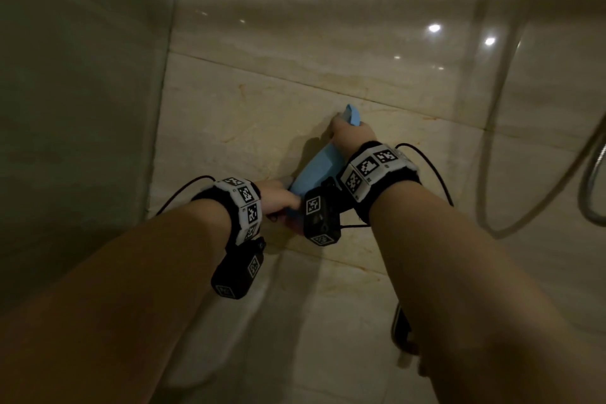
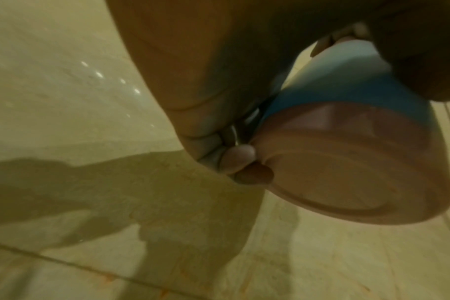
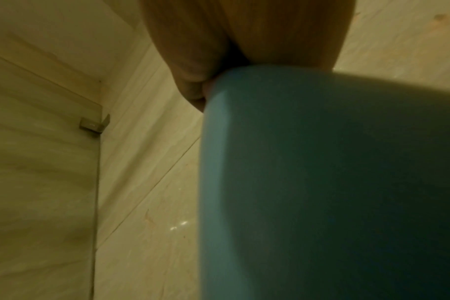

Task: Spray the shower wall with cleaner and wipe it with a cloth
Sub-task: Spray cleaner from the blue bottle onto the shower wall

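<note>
Two bare forearms reach toward a beige marble-tiled shower wall (image 1: 262,108), each wrist wearing a band with black-and-white markers. Between the hands is a blue spray bottle (image 1: 314,170) of cleaner, tilted, its top end higher and nearer the wall. The right hand (image 1: 352,133) wraps around the bottle's upper end, where a blue tip pokes out above the fingers. The left hand (image 1: 278,198) grips the lower end; in the left wrist view its fingertips (image 2: 238,160) curl against the edge of the bottle's pinkish round base (image 2: 347,172). A glass panel (image 1: 82,108) stands at left. A shower hose (image 1: 498,108) hangs at right.
</note>
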Action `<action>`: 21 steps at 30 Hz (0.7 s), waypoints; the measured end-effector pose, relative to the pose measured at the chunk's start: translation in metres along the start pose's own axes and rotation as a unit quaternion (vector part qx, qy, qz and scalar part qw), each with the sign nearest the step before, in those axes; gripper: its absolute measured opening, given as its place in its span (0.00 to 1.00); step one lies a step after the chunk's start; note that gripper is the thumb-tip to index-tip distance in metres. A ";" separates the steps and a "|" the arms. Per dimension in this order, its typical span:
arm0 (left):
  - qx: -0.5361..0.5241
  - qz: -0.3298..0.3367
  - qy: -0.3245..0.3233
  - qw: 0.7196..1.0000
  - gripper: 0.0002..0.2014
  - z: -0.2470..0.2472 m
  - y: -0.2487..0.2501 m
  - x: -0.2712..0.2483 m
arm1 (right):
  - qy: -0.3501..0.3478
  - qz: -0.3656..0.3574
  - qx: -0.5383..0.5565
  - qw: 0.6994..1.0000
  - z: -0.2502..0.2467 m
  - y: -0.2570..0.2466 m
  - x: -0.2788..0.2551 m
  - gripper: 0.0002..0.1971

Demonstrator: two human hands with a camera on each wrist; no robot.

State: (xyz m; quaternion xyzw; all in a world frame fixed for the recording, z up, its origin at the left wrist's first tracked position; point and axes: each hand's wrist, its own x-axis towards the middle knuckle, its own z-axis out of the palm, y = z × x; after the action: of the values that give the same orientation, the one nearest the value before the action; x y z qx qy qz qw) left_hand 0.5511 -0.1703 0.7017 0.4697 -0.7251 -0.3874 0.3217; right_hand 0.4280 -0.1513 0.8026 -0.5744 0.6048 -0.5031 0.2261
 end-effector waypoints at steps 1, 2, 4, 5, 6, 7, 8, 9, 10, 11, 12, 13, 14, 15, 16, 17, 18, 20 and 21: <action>0.002 0.001 0.002 1.000 0.30 0.001 0.002 0.000 | 0.003 0.001 0.007 1.000 -0.001 0.001 0.001 0.13; 0.006 0.003 0.003 1.000 0.30 0.001 0.005 0.001 | 0.008 0.001 0.017 1.000 -0.003 0.002 0.002 0.14; 0.012 0.005 0.002 1.000 0.29 0.003 0.008 0.004 | 0.017 -0.002 0.039 0.999 -0.007 0.007 0.004 0.19; 0.011 0.005 0.000 1.000 0.29 0.004 0.009 0.006 | 0.023 -0.002 0.048 0.999 -0.010 0.009 0.004 0.20; 0.012 0.005 -0.003 1.000 0.29 0.006 0.010 0.008 | 0.027 -0.003 0.055 0.998 -0.013 0.012 0.005 0.20; 0.013 0.006 -0.007 1.000 0.30 0.009 0.012 0.010 | 0.028 -0.004 0.058 0.998 -0.016 0.014 0.005 0.20; 0.014 0.006 -0.012 1.000 0.30 0.012 0.013 0.012 | 0.030 -0.002 0.059 0.998 -0.019 0.017 0.006 0.19; 0.015 0.006 -0.016 1.000 0.30 0.017 0.015 0.014 | 0.036 0.000 0.060 0.998 -0.023 0.020 0.006 0.19; 0.018 0.006 -0.022 1.000 0.30 0.022 0.017 0.015 | 0.044 0.002 0.060 0.997 -0.027 0.023 0.006 0.20; 0.019 0.007 -0.028 0.999 0.30 0.027 0.017 0.016 | 0.052 0.003 0.059 0.997 -0.031 0.027 0.006 0.21; 0.020 0.008 -0.033 0.999 0.28 0.032 0.017 0.019 | 0.057 0.004 0.057 0.997 -0.035 0.031 0.006 0.21; 0.020 0.009 -0.037 0.999 0.25 0.037 0.017 0.021 | 0.060 0.007 0.054 0.997 -0.039 0.035 0.005 0.20; 0.025 0.007 -0.042 0.999 0.22 0.042 0.017 0.023 | 0.060 0.012 0.050 0.997 -0.042 0.038 0.005 0.19; 0.030 0.005 -0.046 0.999 0.22 0.045 0.016 0.023 | 0.059 0.016 0.043 0.997 -0.044 0.041 0.005 0.18; 0.038 0.004 -0.054 0.998 0.25 0.050 0.018 0.024 | 0.060 0.022 0.034 0.997 -0.049 0.044 0.005 0.17; 0.052 0.004 -0.060 0.997 0.29 0.053 0.019 0.024 | 0.059 0.029 0.026 0.997 -0.051 0.046 0.005 0.18; 0.074 0.007 -0.065 0.995 0.34 0.057 0.021 0.022 | 0.060 0.035 0.022 0.997 -0.053 0.048 0.005 0.18; 0.095 0.011 -0.067 0.993 0.39 0.062 0.022 0.021 | 0.065 0.036 0.024 0.997 -0.056 0.053 0.005 0.17; 0.094 0.009 -0.068 0.993 0.38 0.063 0.022 0.021 | 0.069 0.032 0.031 0.997 -0.057 0.056 0.004 0.16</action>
State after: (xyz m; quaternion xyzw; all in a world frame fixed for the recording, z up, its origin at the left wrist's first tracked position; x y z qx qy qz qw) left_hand 0.4815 -0.1679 0.6920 0.4638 -0.7828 -0.3456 0.2294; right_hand 0.3528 -0.1445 0.7776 -0.5116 0.6207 -0.5529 0.2176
